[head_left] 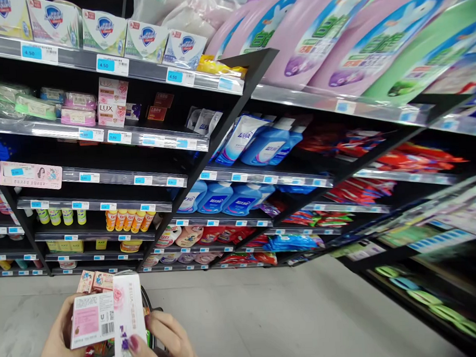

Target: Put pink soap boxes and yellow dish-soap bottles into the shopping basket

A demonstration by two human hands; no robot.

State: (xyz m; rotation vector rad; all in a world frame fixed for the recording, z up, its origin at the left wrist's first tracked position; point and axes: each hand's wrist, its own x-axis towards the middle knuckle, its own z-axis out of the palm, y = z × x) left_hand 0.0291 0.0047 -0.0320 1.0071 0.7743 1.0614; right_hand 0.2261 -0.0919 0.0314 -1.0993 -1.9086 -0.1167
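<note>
At the lower left, my left hand (58,333) is closed around a white-and-pink soap box (87,322), its printed back with a barcode facing me. My right hand (169,337) grips a taller white box (125,307) printed with a pink rose and purple flowers, thumb on its front. The two boxes stand side by side, the white one overlapping the other's right edge. Just beyond them are small orange-pink boxes (95,281). Dark handles and colourful packets show partly beneath my hands; most of that is hidden.
Shelves ahead hold Safeguard soap boxes (105,29), LUX boxes (112,102), blue bottles (268,141) and large pink detergent bottles (314,35). Yellow-orange bottles (130,220) stand lower down. A grey floor (258,313) runs below, with another shelf unit (421,276) on the right.
</note>
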